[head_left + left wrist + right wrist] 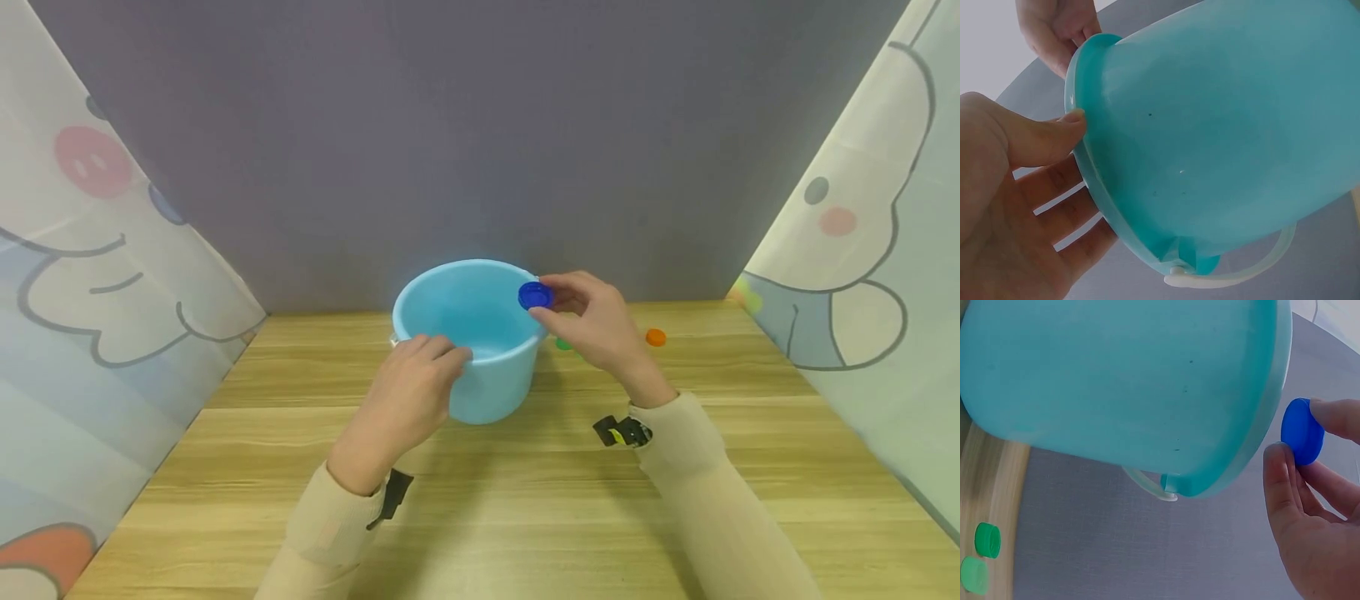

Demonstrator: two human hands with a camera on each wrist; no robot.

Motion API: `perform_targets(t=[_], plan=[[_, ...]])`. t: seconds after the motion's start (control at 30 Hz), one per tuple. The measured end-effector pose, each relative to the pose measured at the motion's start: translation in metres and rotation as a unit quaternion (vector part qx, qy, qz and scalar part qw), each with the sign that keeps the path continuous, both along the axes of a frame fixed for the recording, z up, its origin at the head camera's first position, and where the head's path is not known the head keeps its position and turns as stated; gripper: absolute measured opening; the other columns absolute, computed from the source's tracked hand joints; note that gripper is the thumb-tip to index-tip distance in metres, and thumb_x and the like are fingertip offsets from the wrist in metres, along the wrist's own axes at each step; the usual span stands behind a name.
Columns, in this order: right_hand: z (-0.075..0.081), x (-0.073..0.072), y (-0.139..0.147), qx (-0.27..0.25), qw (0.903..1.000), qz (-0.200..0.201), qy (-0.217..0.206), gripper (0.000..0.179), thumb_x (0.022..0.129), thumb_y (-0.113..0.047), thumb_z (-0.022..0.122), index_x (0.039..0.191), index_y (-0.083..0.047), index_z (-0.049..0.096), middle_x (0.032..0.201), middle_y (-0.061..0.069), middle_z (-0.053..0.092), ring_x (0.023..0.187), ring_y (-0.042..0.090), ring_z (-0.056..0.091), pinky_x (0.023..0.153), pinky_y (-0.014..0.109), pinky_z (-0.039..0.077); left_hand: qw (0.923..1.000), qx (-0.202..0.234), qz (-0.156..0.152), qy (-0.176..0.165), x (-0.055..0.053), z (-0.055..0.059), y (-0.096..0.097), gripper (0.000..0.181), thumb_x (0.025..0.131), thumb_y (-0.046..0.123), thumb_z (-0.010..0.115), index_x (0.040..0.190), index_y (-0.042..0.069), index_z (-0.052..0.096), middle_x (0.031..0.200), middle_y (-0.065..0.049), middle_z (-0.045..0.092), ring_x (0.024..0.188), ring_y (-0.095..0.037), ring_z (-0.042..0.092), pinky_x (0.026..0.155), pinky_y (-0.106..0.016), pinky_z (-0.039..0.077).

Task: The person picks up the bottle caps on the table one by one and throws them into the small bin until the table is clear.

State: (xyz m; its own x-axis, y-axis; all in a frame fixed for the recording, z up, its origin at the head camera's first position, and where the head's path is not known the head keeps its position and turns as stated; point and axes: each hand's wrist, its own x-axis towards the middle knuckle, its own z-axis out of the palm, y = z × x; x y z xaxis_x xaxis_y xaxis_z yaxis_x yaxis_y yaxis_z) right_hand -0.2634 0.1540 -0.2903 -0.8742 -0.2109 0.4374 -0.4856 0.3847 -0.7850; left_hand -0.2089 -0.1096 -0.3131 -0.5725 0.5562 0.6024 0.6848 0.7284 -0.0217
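A light blue bucket [491,390] stands upright on the wooden table. My left hand [407,393] holds its near left rim; in the left wrist view the thumb lies on the outer side of the rim and the fingers go over to the inner side. Between thumb and fingertips, my right hand [597,327] pinches a dark blue bottle cap [536,295]. That cap is above the bucket's right rim in the head view, and the right wrist view shows the blue cap [1302,431] apart from the rim. The bucket's white handle [1235,277] hangs down.
An orange cap [656,337] lies on the table right of the bucket. Two green caps [987,540] lie near the bucket, mostly hidden behind the right hand in the head view. A grey wall [480,133] rises behind, with printed cloth panels [840,250] at both sides.
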Motion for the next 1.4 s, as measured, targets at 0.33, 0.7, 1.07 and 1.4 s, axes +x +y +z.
perform_targets(t=[0.33, 0.7, 1.07, 1.4], plan=[[0.002, -0.001, -0.003, 0.005, 0.9999, -0.004, 0.009, 0.047, 0.09, -0.018, 0.079, 0.129, 0.003, 0.064, 0.121, 0.014, 0.063, 0.102, 0.025, 0.067, 0.094, 0.038, 0.056, 1.0, 0.001, 0.002, -0.007, 0.0, 0.0, 0.0, 0.021, 0.086, -0.005, 0.071, 0.106, 0.003, 0.073, 0.092, -0.007, 0.069, 0.083, -0.027, 0.06, 0.075, -0.037, 0.052], [-0.003, -0.001, 0.003, -0.024, 0.9992, -0.003, 0.033, 0.04, 0.089, -0.012, 0.078, 0.123, 0.005, 0.067, 0.117, 0.02, 0.064, 0.096, 0.022, 0.065, 0.089, 0.024, 0.055, 1.0, 0.006, 0.0, 0.004, 0.0, -0.001, 0.0, 0.022, 0.085, -0.008, 0.069, 0.103, 0.003, 0.073, 0.09, -0.007, 0.067, 0.081, -0.026, 0.06, 0.073, -0.037, 0.051], [-0.006, -0.003, 0.016, 0.006, 0.9985, -0.027, 0.048, 0.04, 0.091, -0.013, 0.077, 0.126, 0.004, 0.067, 0.114, 0.015, 0.065, 0.097, 0.023, 0.066, 0.09, 0.024, 0.054, 1.0, 0.007, 0.0, 0.002, 0.0, -0.001, -0.001, 0.019, 0.087, -0.005, 0.07, 0.104, 0.003, 0.073, 0.09, -0.007, 0.067, 0.081, -0.027, 0.06, 0.073, -0.037, 0.051], [-0.004, -0.013, 0.037, 0.043, 0.9967, -0.059, 0.034, 0.044, 0.092, -0.022, 0.077, 0.127, 0.002, 0.066, 0.117, 0.016, 0.066, 0.097, 0.026, 0.069, 0.084, 0.02, 0.053, 1.0, 0.006, -0.001, 0.001, 0.001, 0.001, 0.0, 0.019, 0.087, -0.003, 0.073, 0.105, 0.004, 0.073, 0.091, -0.006, 0.068, 0.083, -0.026, 0.061, 0.075, -0.038, 0.051]])
